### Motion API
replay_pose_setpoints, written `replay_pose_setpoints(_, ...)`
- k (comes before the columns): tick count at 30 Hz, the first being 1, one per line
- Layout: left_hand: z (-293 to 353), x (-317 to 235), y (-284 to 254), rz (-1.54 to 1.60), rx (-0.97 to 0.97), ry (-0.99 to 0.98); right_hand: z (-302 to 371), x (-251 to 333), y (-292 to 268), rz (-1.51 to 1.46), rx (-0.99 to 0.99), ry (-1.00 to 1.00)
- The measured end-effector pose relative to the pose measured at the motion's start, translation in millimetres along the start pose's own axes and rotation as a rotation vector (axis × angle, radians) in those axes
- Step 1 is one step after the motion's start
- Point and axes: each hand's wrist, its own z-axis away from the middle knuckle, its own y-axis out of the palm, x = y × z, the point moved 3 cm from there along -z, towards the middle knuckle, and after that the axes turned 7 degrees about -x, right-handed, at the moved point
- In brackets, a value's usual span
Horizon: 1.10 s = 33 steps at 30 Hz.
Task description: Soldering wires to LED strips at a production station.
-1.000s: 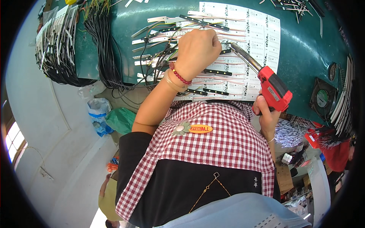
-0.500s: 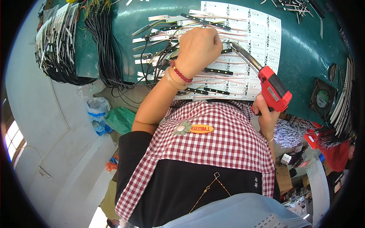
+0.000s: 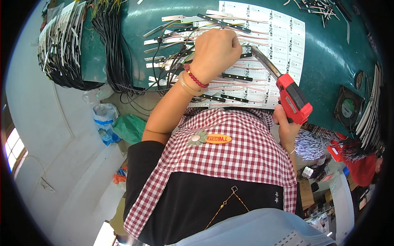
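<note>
**Upper centre of frame: soldering station, green worktop**

On the green worktop point(image 3: 328, 61), left hand point(image 3: 215, 49) has fingers clenched, pressing thin wired black LED strips point(image 3: 236, 76) onto a white printed sheet point(image 3: 283, 37). Right hand point(image 3: 287, 127) grips a red pistol-shaped soldering gun point(image 3: 292, 98), tip beside the left hand. Strips likely light, flexible, fragile; hold by edges. Black cable bundle point(image 3: 111, 49) upper left.

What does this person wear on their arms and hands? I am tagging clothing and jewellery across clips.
Both hands are bare, with no gloves. The left hand has two bracelets at the wrist: a red beaded bracelet and a plain pale bangle beside it. The left forearm is uncovered up to a black sleeve near the elbow. The right hand has a thin bangle at the wrist.
</note>
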Motion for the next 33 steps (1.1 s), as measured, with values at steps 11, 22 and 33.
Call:
replay_pose_setpoints(11,2,-1,2,-0.037,-0.035,0.014,1,2,2,-0.024,0.015,-0.022)
replay_pose_setpoints(22,3,-1,2,-0.044,-0.043,0.036,2,5,5,0.011,-0.007,0.091)
replay_pose_setpoints(33,4,-4,0,-0.096,-0.01,0.023,-4,21,-2,-0.17,0.083,-0.085)
